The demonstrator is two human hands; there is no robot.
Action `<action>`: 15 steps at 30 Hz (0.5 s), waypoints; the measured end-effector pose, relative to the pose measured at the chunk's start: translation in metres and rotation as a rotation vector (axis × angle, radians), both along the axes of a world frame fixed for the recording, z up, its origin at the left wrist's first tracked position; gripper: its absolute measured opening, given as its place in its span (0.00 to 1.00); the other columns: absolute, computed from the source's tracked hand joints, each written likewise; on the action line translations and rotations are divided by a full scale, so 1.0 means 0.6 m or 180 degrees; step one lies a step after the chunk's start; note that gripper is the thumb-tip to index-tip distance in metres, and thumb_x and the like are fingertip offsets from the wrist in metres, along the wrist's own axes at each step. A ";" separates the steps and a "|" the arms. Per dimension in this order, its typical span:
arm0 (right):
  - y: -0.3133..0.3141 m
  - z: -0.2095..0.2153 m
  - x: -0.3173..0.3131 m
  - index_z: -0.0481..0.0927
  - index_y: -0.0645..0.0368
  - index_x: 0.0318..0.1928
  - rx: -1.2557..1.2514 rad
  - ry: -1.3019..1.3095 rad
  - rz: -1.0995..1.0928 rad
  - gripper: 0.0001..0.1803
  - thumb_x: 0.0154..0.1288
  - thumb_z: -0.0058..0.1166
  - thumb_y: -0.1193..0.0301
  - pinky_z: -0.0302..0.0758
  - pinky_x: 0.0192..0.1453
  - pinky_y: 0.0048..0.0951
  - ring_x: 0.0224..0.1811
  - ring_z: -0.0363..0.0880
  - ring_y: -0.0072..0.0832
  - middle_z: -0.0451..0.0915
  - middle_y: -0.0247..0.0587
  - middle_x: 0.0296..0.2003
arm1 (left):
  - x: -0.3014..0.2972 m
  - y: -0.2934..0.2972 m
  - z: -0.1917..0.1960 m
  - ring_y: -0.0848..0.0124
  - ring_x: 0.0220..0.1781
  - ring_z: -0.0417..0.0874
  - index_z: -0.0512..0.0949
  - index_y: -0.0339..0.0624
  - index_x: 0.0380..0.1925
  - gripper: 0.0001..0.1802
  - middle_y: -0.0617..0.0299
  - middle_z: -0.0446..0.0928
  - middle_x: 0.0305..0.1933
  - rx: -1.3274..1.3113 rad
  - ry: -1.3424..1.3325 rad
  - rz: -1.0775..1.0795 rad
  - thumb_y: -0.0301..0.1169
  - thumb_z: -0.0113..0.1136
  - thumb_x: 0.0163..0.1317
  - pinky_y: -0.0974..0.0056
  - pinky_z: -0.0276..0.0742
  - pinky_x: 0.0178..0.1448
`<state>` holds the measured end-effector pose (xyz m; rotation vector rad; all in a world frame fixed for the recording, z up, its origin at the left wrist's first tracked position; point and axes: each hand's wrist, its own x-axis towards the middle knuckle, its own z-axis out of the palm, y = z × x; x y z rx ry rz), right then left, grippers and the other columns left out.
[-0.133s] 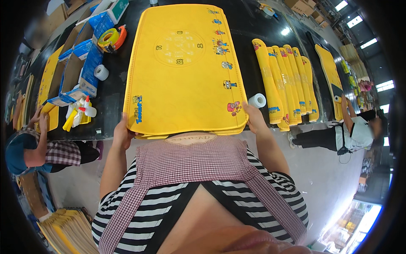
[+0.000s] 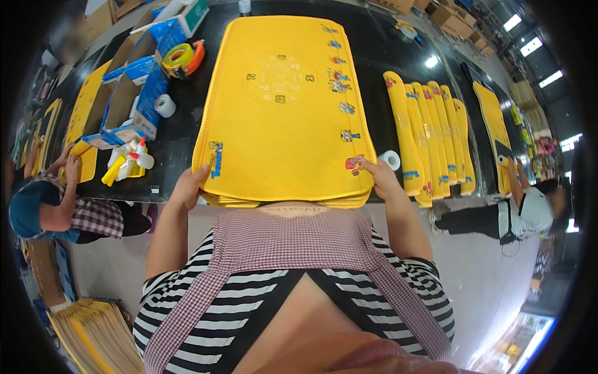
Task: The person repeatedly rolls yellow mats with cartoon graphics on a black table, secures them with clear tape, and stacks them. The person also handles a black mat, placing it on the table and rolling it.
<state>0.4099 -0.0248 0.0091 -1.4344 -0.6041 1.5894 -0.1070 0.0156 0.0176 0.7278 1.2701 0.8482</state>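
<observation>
A yellow mat (image 2: 280,137) with cartoon figures down its right side and a faint printed circle lies in front of me, on top of other mats (image 2: 233,202) whose near edges peek out below it. My left hand (image 2: 189,188) grips its near left corner, thumb on top and the other fingers hidden underneath. On the near right corner, my right hand (image 2: 384,179) is closed in the same way, thumb beside a red cartoon figure. A white tape roll (image 2: 390,160) stands just beyond that hand.
Rolled yellow mats (image 2: 430,140) lie side by side at right on the black table (image 2: 184,124). At left are blue cardboard boxes (image 2: 140,115), an orange tape dispenser (image 2: 194,59), another white roll (image 2: 165,106) and glue bottles (image 2: 142,157). Co-workers stand at both sides.
The whole view has shifted slightly. The top mat's near edge sits farther from me over the stack, showing more of the layers below. Both hands keep their hold on its corners.
</observation>
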 end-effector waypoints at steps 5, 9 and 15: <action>0.098 0.141 0.021 0.82 0.63 0.54 0.1429 -0.0225 -0.0114 0.14 0.78 0.59 0.66 0.83 0.49 0.30 0.40 0.86 0.27 0.87 0.39 0.41 | 0.020 0.113 0.159 0.65 0.55 0.88 0.77 0.35 0.60 0.20 0.55 0.86 0.56 0.1233 -0.0366 0.0260 0.40 0.57 0.80 0.60 0.83 0.62; 0.080 0.316 -0.026 0.81 0.63 0.56 0.2430 -0.0340 -0.0581 0.16 0.77 0.61 0.65 0.82 0.52 0.28 0.43 0.84 0.23 0.87 0.38 0.44 | 0.016 0.168 0.264 0.62 0.58 0.87 0.76 0.36 0.60 0.20 0.53 0.84 0.58 0.2582 -0.1348 0.0634 0.41 0.57 0.80 0.57 0.82 0.65; 0.115 0.543 -0.005 0.71 0.68 0.68 0.4833 -0.0745 -0.0998 0.26 0.83 0.48 0.60 0.70 0.74 0.40 0.66 0.76 0.39 0.78 0.49 0.63 | 0.003 0.163 0.532 0.60 0.61 0.84 0.78 0.36 0.61 0.19 0.54 0.84 0.60 0.5344 -0.1579 0.0741 0.38 0.56 0.80 0.55 0.76 0.69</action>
